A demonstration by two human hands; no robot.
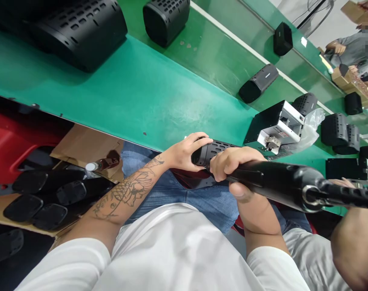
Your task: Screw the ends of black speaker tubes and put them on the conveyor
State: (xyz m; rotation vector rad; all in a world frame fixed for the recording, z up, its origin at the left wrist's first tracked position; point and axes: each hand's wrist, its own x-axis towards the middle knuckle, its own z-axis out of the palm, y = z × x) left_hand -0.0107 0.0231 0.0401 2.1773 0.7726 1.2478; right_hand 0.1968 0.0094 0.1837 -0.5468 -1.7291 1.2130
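At the near edge of the green bench, my left hand (191,151) wraps round the end of a black housing with slotted holes (220,148). Closed round a long black electric screwdriver (271,178) is my right hand (240,163), its thumb below the body. The tool's front end points toward the housing; its tip is hidden by my fingers. A cable runs off the tool's back end to the right. Just beyond my right hand stands a black and silver screw feeder (277,125).
More black slotted housings (80,36) lie on the bench (171,101) and on the green conveyor (208,52) behind it. At lower left, a carton holds several black housings (29,208) beside a bottle (101,163). A co-worker's arm (353,238) is close on the right.
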